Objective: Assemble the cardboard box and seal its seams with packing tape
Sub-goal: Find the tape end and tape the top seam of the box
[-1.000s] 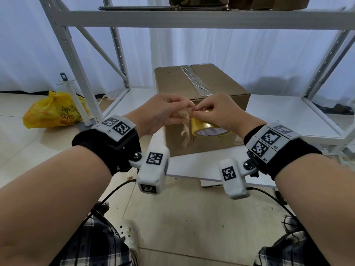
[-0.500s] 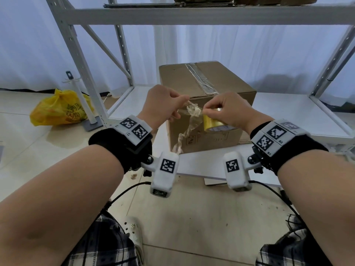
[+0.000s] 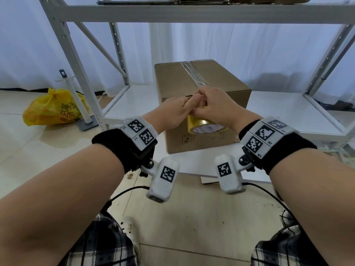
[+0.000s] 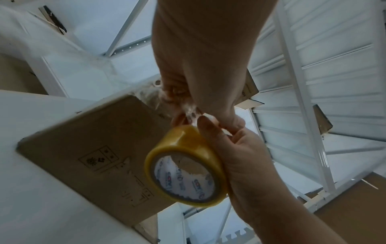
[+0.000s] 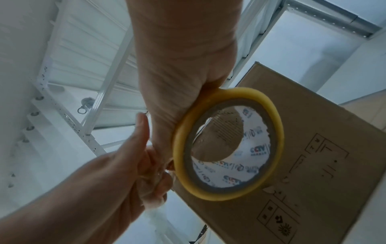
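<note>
- A yellow plastic bag (image 3: 54, 107) lies on the tiled floor at the left edge of the head view, beside a white post on a grey base (image 3: 76, 98).
- The white metal rack (image 3: 63, 38) fills the upper frame; its low white shelf (image 3: 278, 110) crosses the middle.
- The left hand (image 3: 171, 114) sits just left of centre, its fingers curled round a crumpled wad of clear tape (image 4: 189, 109), touching the right hand.
- The cardboard box (image 3: 199, 81) stands closed on the low shelf at centre, a tape strip (image 3: 193, 73) running along its top seam.
- The yellow tape roll (image 3: 203, 126) hangs in front of the box's near face, below the joined hands.
- The right hand (image 3: 217, 105), just right of centre, grips the roll by its outer rim, the fingertips meeting the left hand's.
</note>
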